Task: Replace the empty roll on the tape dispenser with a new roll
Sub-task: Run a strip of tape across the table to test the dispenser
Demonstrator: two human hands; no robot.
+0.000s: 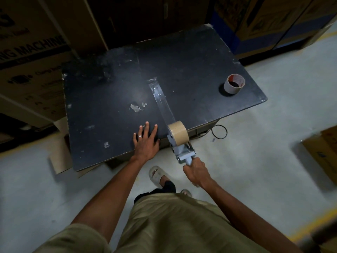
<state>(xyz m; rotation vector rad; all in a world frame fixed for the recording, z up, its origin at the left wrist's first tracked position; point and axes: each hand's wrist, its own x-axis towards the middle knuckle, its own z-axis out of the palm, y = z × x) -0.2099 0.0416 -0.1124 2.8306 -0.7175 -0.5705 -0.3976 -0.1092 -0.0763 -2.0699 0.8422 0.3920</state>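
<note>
A grey tape dispenser (183, 153) carries a full tan roll (178, 133) and hangs at the near edge of the black table (109, 92). My right hand (196, 172) is shut on its handle, just off the table's edge. A clear strip of tape (160, 99) runs from the roll away across the tabletop and is stuck down on it. My left hand (145, 141) lies flat on the table with fingers spread, left of the roll. The empty cardboard core (234, 86) stands upright near the table's right edge.
Large cardboard boxes (36, 61) stand left of and behind the table, and another box (322, 154) sits at the right. A black cable loop (219, 132) lies on the grey floor under the table's right side. My sandalled foot (157, 175) is near the table.
</note>
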